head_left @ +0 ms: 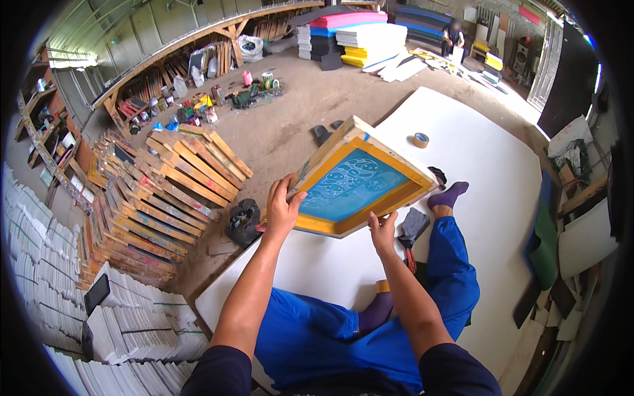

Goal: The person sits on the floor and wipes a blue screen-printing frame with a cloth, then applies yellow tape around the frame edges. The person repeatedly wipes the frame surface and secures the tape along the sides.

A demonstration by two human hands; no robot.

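Note:
A screen-printing frame (353, 185) is held up and tilted in front of me, above a large white sheet. Its wood is edged with yellow-brown tape, and the blue mesh carries pale line drawings. My left hand (282, 210) grips the left side of the frame, thumb on the near face. At the lower right edge my right hand (383, 232) pinches the frame with its thumb on the inner rim. Just below the right hand lies a dark grey cloth (413, 226), beside a red-handled tool (411, 259) that my forearm partly covers.
On the white sheet (489, 158) lie a tape roll (421, 140) and another roll (382, 286) by my foot. Many wooden frames (165, 191) lean in rows at left, near a black bag (244, 222). White stacks (125, 323) fill the lower left. A person (453, 38) sits far back.

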